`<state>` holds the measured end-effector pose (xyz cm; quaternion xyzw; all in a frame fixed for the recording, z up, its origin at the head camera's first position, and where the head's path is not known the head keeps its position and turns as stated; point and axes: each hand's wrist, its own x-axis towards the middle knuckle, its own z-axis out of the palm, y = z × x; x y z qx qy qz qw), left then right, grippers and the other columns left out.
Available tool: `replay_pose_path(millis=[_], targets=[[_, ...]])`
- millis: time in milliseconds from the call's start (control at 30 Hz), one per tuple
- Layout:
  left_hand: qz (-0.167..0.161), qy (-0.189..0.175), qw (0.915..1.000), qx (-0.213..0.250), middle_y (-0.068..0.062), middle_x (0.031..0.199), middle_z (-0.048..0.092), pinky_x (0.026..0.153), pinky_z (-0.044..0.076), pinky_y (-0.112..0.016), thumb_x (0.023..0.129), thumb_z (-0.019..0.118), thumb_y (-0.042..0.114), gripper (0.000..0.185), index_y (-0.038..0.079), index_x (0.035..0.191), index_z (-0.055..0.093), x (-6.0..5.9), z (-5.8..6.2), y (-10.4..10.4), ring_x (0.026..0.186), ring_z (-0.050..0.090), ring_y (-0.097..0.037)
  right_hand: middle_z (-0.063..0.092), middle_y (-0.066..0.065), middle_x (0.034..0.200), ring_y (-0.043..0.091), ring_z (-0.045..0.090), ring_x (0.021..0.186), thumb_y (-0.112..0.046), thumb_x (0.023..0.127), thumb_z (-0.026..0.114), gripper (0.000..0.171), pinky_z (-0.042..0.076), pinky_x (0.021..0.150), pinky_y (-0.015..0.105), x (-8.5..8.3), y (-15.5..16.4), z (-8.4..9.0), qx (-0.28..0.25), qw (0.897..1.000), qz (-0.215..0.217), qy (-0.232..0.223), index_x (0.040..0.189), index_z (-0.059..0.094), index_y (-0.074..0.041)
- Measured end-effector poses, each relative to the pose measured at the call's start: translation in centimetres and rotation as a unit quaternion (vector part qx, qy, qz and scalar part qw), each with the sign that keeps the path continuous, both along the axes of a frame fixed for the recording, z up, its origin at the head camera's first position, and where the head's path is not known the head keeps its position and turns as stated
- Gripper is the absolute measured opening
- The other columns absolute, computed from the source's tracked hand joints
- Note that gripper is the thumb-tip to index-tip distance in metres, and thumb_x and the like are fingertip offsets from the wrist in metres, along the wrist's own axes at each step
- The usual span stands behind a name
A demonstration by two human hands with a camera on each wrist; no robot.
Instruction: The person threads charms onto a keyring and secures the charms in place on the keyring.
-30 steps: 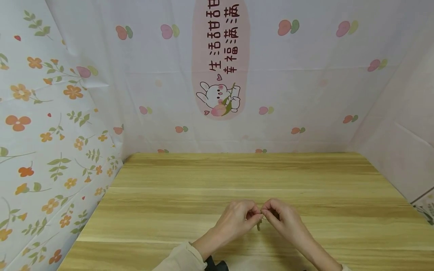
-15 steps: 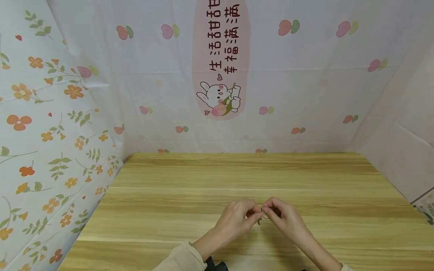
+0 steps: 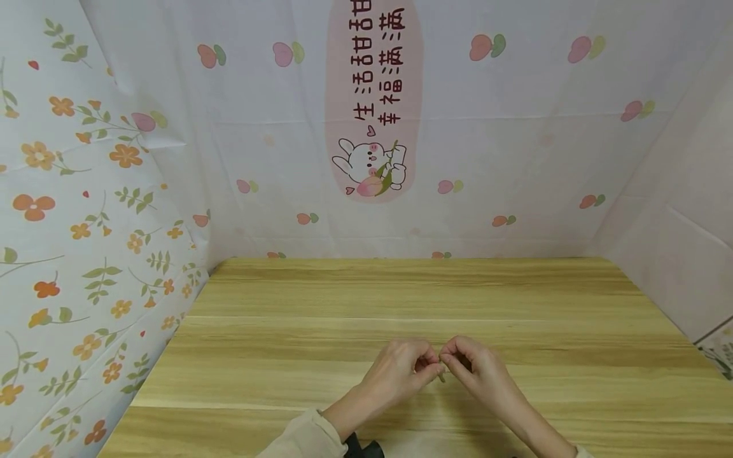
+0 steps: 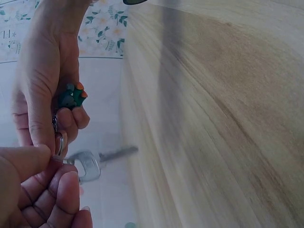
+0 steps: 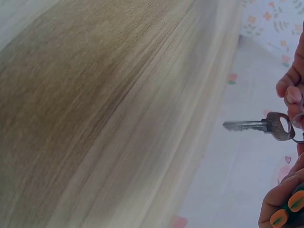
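Observation:
My two hands meet fingertip to fingertip above the wooden table, near its front. Between finger and thumb, my left hand [image 3: 397,369] pinches a small metal key ring [image 4: 60,143]. A silver key [image 5: 279,127] on that ring sticks out sideways in both wrist views; from the head view only a sliver of it shows below the fingers. My right hand [image 3: 481,370] pinches the ring's other side and the short chain beside it. A green and orange charm [image 4: 70,97] lies in that hand's curled fingers. The fingertips hide part of the ring.
The wooden table [image 3: 343,299] reaches back to a printed cloth wall [image 3: 258,140], with flowered cloth [image 3: 114,210] at its left. A black object [image 3: 363,449] lies at the front edge beside my left sleeve [image 3: 309,436].
Both hands stay nearly in place, with small finger shifts at the ring. The dangling key has swung a little to the right, and less of it shows below the fingers.

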<state>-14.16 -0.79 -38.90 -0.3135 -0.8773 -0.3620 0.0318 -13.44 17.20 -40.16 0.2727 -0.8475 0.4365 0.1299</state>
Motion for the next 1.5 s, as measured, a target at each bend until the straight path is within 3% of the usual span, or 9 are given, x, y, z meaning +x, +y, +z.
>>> replay_pose_path(millis=[500,867,1167,1500], targets=[[-0.002,0.050,0.9984,0.025,0.009,0.075,0.065,0.056,0.038,-0.004,0.086,0.069,0.016,0.007,0.014,0.080,0.068,0.03,-0.45,-0.11,0.065,0.051,0.010,0.059,-0.003,0.073,-0.003,0.044,0.061,0.004,0.087,0.061,0.012,0.042,0.049,0.019,-0.15,0.24,-0.30,-0.025,1.000,0.003,-0.017,0.083,0.061,-0.008],[-0.006,0.003,0.9998,0.019,0.011,0.070,0.063,0.051,0.039,-0.007,0.090,0.065,0.018,0.011,0.013,0.080,0.067,0.15,-0.40,-0.22,0.058,0.047,0.011,0.060,-0.005,0.074,-0.004,0.045,0.062,0.008,0.083,0.063,0.018,0.043,0.048,0.018,0.06,-0.17,-0.18,-0.011,0.999,0.017,0.034,0.082,0.060,-0.010],[-0.003,0.041,0.9984,0.039,0.009,0.072,0.063,0.057,0.038,-0.005,0.087,0.067,0.018,0.009,0.013,0.079,0.067,0.21,-0.61,-0.36,0.063,0.048,0.010,0.059,-0.003,0.073,-0.003,0.044,0.061,0.006,0.086,0.061,0.012,0.041,0.048,0.019,0.01,0.03,-0.04,-0.026,1.000,0.012,-0.008,0.084,0.060,-0.006],[-0.006,0.032,0.9991,0.027,0.010,0.072,0.062,0.055,0.038,-0.005,0.089,0.066,0.020,0.012,0.014,0.079,0.067,0.25,-0.57,-0.51,0.061,0.046,0.010,0.059,-0.002,0.071,-0.005,0.041,0.059,0.010,0.082,0.063,0.019,0.040,0.045,0.017,-0.12,-0.13,-0.15,-0.019,0.999,0.027,0.030,0.081,0.060,-0.008]])
